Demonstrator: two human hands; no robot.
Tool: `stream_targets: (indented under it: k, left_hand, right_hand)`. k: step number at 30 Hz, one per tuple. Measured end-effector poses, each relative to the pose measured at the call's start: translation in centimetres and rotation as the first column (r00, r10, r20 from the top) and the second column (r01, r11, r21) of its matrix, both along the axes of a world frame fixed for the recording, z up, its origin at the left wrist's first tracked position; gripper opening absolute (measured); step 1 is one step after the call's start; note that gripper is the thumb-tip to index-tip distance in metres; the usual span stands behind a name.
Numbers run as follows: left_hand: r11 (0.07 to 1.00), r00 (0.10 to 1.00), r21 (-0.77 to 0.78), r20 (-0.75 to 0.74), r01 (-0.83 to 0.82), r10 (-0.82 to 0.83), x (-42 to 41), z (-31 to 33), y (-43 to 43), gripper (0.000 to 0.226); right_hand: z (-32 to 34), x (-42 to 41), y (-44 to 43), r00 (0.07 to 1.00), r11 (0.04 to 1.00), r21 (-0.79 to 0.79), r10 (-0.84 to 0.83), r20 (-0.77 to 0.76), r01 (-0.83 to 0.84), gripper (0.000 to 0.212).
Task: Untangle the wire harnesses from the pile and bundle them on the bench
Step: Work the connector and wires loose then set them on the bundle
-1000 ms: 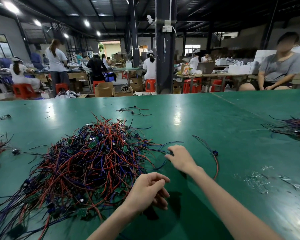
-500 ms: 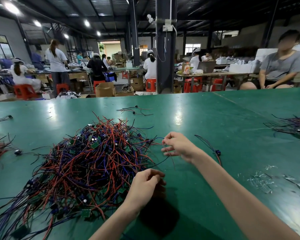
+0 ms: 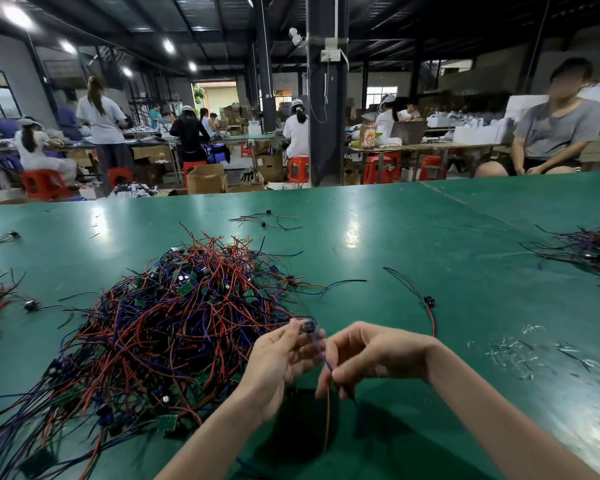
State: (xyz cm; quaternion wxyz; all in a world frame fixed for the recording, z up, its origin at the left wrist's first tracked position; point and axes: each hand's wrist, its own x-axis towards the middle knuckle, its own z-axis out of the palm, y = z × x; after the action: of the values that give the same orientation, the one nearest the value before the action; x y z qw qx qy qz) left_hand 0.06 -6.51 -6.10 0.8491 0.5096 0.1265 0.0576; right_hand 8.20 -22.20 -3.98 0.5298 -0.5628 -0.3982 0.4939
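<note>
Beyond pile: workshop with workers at tables, red stools, dark pillar [image 3: 326, 116].
Bench [image 3: 430, 244]: glossy green; carries all items below.
Pile [image 3: 174, 327]: tangled red, purple and black wire harnesses with small green boards.
Far right of pile: second heap [image 3: 589, 247].
Left hand [image 3: 281, 362]: at pile's near right edge, overlapping it; fingertips pinch blue connector of held harness [image 3: 323, 355].
Right hand [image 3: 371, 355]: right of pile, pinching held harness's purple wire.
Loose harness [image 3: 426, 299]: right of pile, apart.
</note>
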Motion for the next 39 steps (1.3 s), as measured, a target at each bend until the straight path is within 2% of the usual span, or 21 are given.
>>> stream_targets:
  k: [3,5,8,10,11,14,17,21,24,26,28,31,36,39]
  left_hand:
    - [0.999,0.999,-0.002,0.011,0.032,-0.032,-0.3,-0.1,-0.1,0.018]
    - [1.0,1.0,-0.003,0.023,0.017,-0.017,-0.3,0.0,-0.1,0.015]
    - [1.0,0.999,0.005,0.036,-0.009,0.008,-0.4,0.3,-0.2,0.014]
    - [0.999,0.999,0.044,0.036,-0.026,0.024,-0.5,0.4,-0.2,0.015]
    - [0.998,0.999,0.061,0.037,-0.031,0.029,-0.5,0.3,-0.3,0.015]
    - [0.984,0.999,0.178,0.047,-0.016,0.007,-0.7,0.1,-0.4,0.014]
    - [0.96,0.997,0.278,0.07,0.005,-0.025,-1.0,-0.2,-0.7,0.014]
    - [0.953,0.998,0.303,0.061,0.007,-0.027,-1.0,-0.3,-0.9,0.012]
    - [0.955,0.997,0.296,0.066,0.014,-0.035,-1.0,-0.1,-0.9,0.014]
    - [0.958,0.996,0.288,0.076,0.014,-0.038,-1.1,-0.1,-0.8,0.017]
    - [0.956,0.997,0.294,0.079,0.003,-0.027,-1.2,-0.1,-0.7,0.015]
    - [0.956,0.996,0.292,0.08,0.007,-0.031,-1.2,-0.3,-0.8,0.009]
    - [0.969,0.997,0.245,0.059,0.033,-0.048,-0.9,-0.6,-1.1,0.009]
    - [0.976,1.0,0.217,0.007,0.028,-0.03,-0.6,-0.6,-0.7,0.018]
  right_hand:
    - [-0.2,-0.6,0.2,0.992,0.991,-0.052,0.123,0.015,-0.123,0.019]
    - [-0.3,-0.6,0.2,0.995,0.991,-0.103,0.089,0.036,-0.085,0.01]
    - [-0.3,-0.1,0.4,0.964,0.947,-0.197,-0.23,0.132,0.252,0.043]
    - [-0.5,0.3,0.6,0.883,0.864,-0.192,-0.441,0.16,0.466,0.05]
    - [-0.6,0.5,0.8,0.858,0.842,-0.166,-0.496,0.135,0.513,0.051]
    - [-1.2,0.3,1.6,0.835,0.833,-0.055,-0.551,0.02,0.551,0.04]
    - [-1.6,-0.3,2.4,0.784,0.786,-0.015,-0.618,-0.05,0.618,0.029]
    - [-1.5,-0.5,2.5,0.725,0.724,0.047,-0.685,-0.064,0.688,0.008]
    - [-1.3,-0.6,2.4,0.688,0.675,0.141,-0.722,-0.073,0.724,0.005]
    - [-1.1,-0.7,2.4,0.695,0.677,0.169,-0.716,-0.074,0.716,0.008]
    - [-0.9,-0.7,2.3,0.722,0.709,0.156,-0.69,-0.05,0.688,0.012]
    - [-0.9,-0.4,2.0,0.751,0.746,0.103,-0.66,-0.027,0.658,0.007]
    - [-1.5,-0.3,2.3,0.706,0.706,0.049,-0.7,-0.102,0.707,0.007]
    - [-1.9,-0.2,2.7,0.655,0.655,0.044,-0.746,-0.118,0.754,0.007]
